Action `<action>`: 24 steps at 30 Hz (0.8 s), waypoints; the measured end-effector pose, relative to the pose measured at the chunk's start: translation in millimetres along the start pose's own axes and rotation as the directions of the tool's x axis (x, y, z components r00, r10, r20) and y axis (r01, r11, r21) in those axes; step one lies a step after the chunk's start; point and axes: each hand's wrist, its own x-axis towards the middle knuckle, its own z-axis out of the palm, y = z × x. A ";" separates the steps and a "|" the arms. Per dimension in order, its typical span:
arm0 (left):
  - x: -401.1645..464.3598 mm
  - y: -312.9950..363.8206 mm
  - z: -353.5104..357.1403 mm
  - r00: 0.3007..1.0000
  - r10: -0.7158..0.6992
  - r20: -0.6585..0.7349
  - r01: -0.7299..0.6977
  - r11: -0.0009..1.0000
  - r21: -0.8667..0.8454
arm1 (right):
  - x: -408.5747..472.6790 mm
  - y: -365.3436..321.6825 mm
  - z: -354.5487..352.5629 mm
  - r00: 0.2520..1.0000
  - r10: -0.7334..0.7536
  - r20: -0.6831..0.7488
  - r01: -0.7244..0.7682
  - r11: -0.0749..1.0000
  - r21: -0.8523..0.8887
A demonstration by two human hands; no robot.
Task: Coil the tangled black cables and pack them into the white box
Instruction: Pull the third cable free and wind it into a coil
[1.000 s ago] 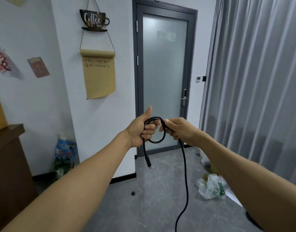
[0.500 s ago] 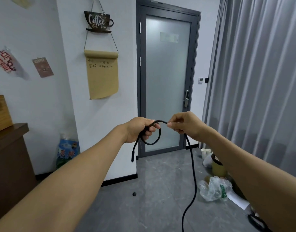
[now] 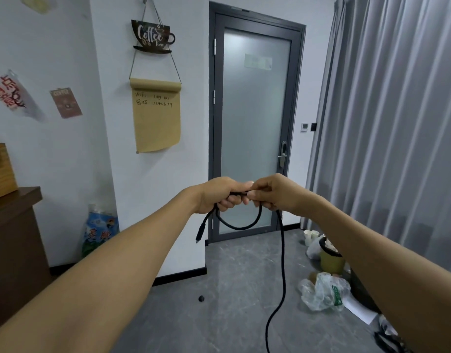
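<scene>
Now hands (image 3: pixel 247 193) touching, cable (image 3: pixel 241 226) loop lower

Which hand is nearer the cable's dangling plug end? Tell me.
Left. The plug end hangs just below the left hand; the right hand grips the cable farther along, beyond the loop.

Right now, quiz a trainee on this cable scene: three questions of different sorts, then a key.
1. True or false: the black cable is held by both the left hand and the right hand.
2. Multiple choice: where is the cable's plug end? A) lying on the floor B) hanging free below the left hand C) stuck in the door
3. Fill in: the long free run of cable drops from the ____ hand towards the floor.

Key: 1 true; 2 B; 3 right.
</scene>
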 end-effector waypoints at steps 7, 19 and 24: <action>-5.2 -28.2 1.0 0.967 0.141 -0.214 -0.217 0.896 -0.389 | -1.6 19.9 -0.7 0.977 0.022 -0.214 0.053 0.940 0.336; -7.5 -31.9 13.2 0.985 0.024 -0.169 -0.101 0.881 -0.462 | 2.8 27.9 7.7 0.830 0.008 -0.558 0.096 0.983 0.156; -8.2 -33.1 13.0 0.992 0.018 -0.126 -0.083 0.843 -0.531 | 5.8 33.3 4.4 0.825 0.033 -0.564 0.095 0.976 0.196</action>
